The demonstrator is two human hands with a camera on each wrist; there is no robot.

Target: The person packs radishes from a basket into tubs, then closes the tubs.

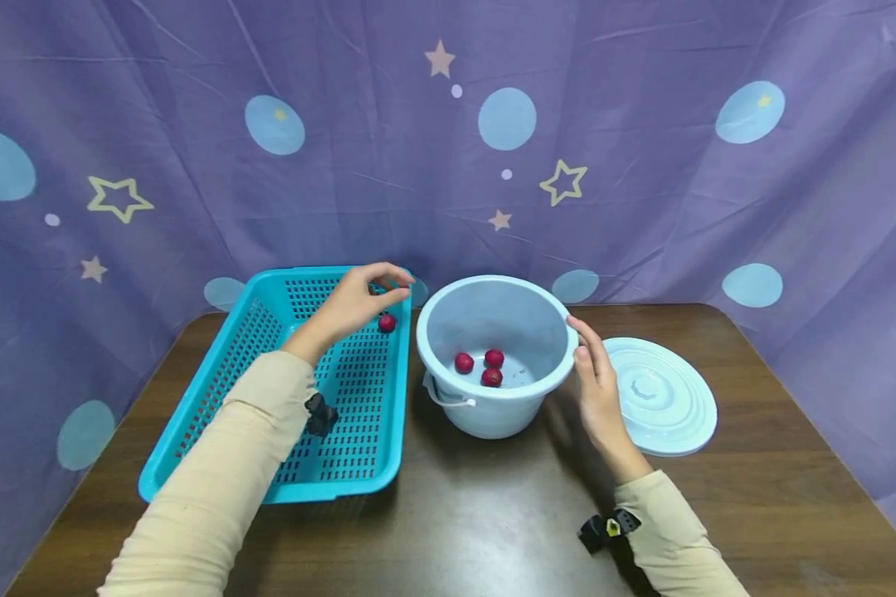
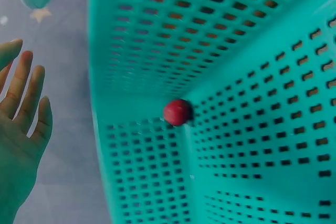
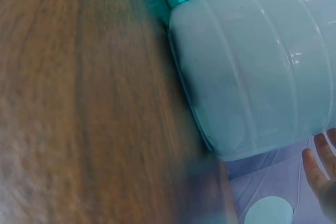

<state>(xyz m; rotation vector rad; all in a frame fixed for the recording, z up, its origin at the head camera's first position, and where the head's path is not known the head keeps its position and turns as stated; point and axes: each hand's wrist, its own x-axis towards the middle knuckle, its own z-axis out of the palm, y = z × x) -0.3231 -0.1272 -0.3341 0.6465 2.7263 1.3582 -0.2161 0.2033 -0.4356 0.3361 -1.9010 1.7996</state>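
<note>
My left hand hangs over the far right corner of a turquoise perforated basket, its fingers loosely bent with nothing between them. In the left wrist view those fingers are spread beyond the basket wall. Below it, one small round red thing lies in the basket's corner. My right hand touches the right rim of a pale blue bucket with nearly straight fingers. At the bottom of this bucket lie three more round red things.
To the bucket's right, a pale blue round lid lies flat on the brown wooden table. The bucket's handle hangs down on its left side. Behind the table hangs a purple patterned curtain.
</note>
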